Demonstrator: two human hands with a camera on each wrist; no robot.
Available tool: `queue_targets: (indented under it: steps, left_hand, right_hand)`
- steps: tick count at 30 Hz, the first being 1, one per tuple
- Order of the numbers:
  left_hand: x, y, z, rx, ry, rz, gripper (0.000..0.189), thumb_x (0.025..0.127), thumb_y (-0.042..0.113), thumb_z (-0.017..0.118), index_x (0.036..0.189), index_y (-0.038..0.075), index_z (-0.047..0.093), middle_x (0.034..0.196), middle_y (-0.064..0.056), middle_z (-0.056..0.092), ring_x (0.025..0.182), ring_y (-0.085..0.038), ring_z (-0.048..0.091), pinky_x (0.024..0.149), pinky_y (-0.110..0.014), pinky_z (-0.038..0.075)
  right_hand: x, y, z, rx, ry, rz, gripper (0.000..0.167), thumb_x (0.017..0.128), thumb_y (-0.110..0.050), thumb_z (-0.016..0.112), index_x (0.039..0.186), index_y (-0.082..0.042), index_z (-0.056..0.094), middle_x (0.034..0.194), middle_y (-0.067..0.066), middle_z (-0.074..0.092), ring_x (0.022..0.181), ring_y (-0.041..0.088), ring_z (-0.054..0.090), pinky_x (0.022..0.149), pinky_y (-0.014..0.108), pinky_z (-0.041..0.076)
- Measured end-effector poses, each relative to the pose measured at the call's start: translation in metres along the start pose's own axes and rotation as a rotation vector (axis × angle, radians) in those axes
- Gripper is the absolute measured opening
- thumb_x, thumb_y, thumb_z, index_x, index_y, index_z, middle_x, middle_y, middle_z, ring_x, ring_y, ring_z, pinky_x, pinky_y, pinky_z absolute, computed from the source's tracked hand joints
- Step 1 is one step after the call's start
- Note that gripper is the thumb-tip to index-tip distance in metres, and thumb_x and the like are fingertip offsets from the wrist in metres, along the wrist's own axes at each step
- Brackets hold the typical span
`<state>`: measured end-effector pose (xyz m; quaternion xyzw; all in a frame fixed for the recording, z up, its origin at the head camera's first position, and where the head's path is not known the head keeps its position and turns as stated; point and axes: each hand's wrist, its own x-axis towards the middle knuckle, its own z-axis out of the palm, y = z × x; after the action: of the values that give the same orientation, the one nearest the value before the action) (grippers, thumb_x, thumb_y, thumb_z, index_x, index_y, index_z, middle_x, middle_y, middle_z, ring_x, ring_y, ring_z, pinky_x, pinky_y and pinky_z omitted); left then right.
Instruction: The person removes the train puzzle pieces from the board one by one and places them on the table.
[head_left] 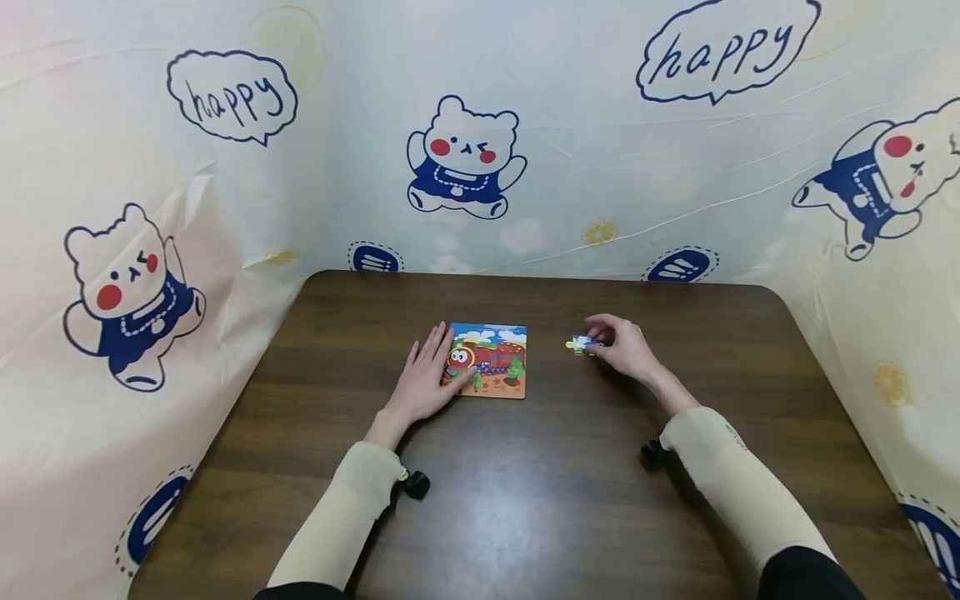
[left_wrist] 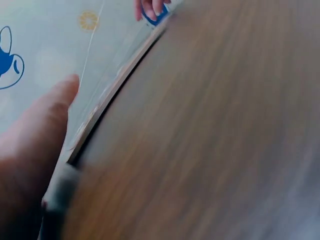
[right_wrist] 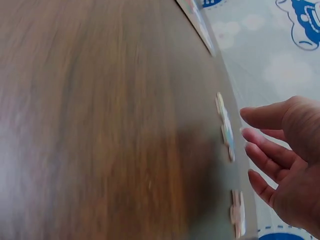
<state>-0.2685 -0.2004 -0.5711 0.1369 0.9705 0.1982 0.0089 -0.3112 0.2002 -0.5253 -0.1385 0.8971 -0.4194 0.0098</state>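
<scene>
A square jigsaw puzzle (head_left: 498, 367) with a red cartoon train lies on the brown table. My left hand (head_left: 426, 385) rests on its left side, fingers stretched out and thumb spread over the picture. In the left wrist view the thumb (left_wrist: 42, 132) is near the board's thin edge. To the right of the puzzle, my right hand (head_left: 624, 348) is beside a blue and yellow puzzle piece (head_left: 578, 343). In the right wrist view its fingers are loosely bent and apart from the thumb, with nothing seen between them. A flat puzzle piece (right_wrist: 226, 129) lies near the fingertips.
Another puzzle piece (right_wrist: 238, 215) lies on the table below the first in the right wrist view; in the head view it seems hidden by my right hand. A printed cloth (head_left: 570, 192) with cartoon bears hangs behind and beside the wooden table (head_left: 480, 483).
</scene>
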Motion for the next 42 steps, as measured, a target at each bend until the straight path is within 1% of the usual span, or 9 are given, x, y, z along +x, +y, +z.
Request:
queue_targets:
  steps: [5,11,17,22,24,29,33,37,42]
  left_hand:
    - [-0.001,-0.011,-0.017,-0.012,-0.031,0.018,0.103,0.103,0.075,0.054,0.179,0.02,0.012,0.188,-0.007,0.008,0.176,-0.029,0.009,0.141,-0.062,0.008]
    - [-0.006,-0.021,-0.022,-0.013,-0.058,0.022,0.097,0.104,0.073,0.056,0.179,0.026,0.018,0.188,-0.009,0.011,0.175,-0.031,0.01,0.141,-0.063,0.003]
    - [-0.009,-0.02,-0.02,0.032,-0.024,0.048,0.093,0.102,0.071,0.059,0.177,0.028,0.025,0.187,-0.008,0.016,0.175,-0.031,0.012,0.14,-0.065,0.002]
    - [-0.006,-0.019,-0.014,0.091,-0.019,0.069,0.094,0.102,0.076,0.054,0.177,0.028,0.025,0.187,-0.006,0.015,0.175,-0.029,0.012,0.14,-0.065,0.004]
    - [-0.005,-0.021,-0.011,0.112,-0.027,0.063,0.095,0.102,0.081,0.049,0.178,0.03,0.023,0.188,-0.004,0.013,0.176,-0.027,0.01,0.141,-0.063,0.003]
    - [-0.008,-0.025,-0.009,0.126,-0.018,0.036,0.096,0.1,0.084,0.048,0.178,0.031,0.023,0.188,-0.003,0.013,0.176,-0.026,0.01,0.141,-0.063,0.004]
    - [-0.01,-0.024,-0.009,0.119,-0.01,0.039,0.096,0.101,0.083,0.049,0.177,0.03,0.025,0.187,-0.005,0.015,0.176,-0.027,0.011,0.14,-0.064,0.005]
    - [-0.01,-0.023,-0.009,0.12,-0.009,0.038,0.096,0.101,0.082,0.049,0.177,0.03,0.025,0.187,-0.004,0.015,0.176,-0.027,0.011,0.141,-0.064,0.005]
    - [-0.009,-0.023,-0.009,0.122,-0.008,0.038,0.095,0.101,0.082,0.048,0.177,0.032,0.023,0.188,-0.004,0.014,0.176,-0.026,0.01,0.141,-0.063,0.004]
  right_hand:
    - [0.005,-0.017,0.011,0.028,0.009,-0.04,0.051,0.098,0.001,0.077,0.146,0.009,0.062,0.118,0.026,0.079,0.108,0.041,0.073,0.1,0.056,0.058]
    - [0.012,-0.038,0.03,0.063,-0.058,-0.061,0.053,0.1,-0.001,0.077,0.15,0.007,0.059,0.125,0.025,0.079,0.114,0.041,0.073,0.103,0.058,0.058]
    - [0.026,-0.063,0.056,0.078,-0.115,-0.108,0.051,0.102,-0.001,0.075,0.15,0.007,0.06,0.126,0.024,0.079,0.113,0.039,0.074,0.102,0.055,0.061]
    - [0.036,-0.078,0.072,0.082,-0.174,-0.096,0.048,0.103,-0.003,0.074,0.149,0.005,0.061,0.129,0.024,0.078,0.116,0.038,0.074,0.104,0.054,0.061]
    - [0.038,-0.081,0.078,0.081,-0.197,-0.09,0.048,0.103,-0.003,0.074,0.149,0.004,0.062,0.13,0.023,0.077,0.117,0.038,0.074,0.104,0.054,0.061]
    - [0.044,-0.087,0.094,0.08,-0.234,-0.105,0.048,0.104,-0.005,0.074,0.15,0.001,0.062,0.129,0.021,0.078,0.119,0.036,0.074,0.103,0.053,0.061]
    - [0.046,-0.091,0.104,0.085,-0.258,-0.113,0.049,0.103,-0.006,0.076,0.15,0.002,0.062,0.128,0.021,0.077,0.12,0.036,0.074,0.107,0.053,0.061]
    - [0.047,-0.096,0.114,0.077,-0.261,-0.118,0.049,0.103,-0.007,0.076,0.15,0.003,0.062,0.128,0.021,0.076,0.122,0.036,0.072,0.108,0.052,0.06]
    - [0.048,-0.099,0.122,0.072,-0.205,-0.073,0.048,0.103,-0.008,0.078,0.147,0.002,0.064,0.126,0.02,0.075,0.115,0.033,0.071,0.102,0.048,0.061]
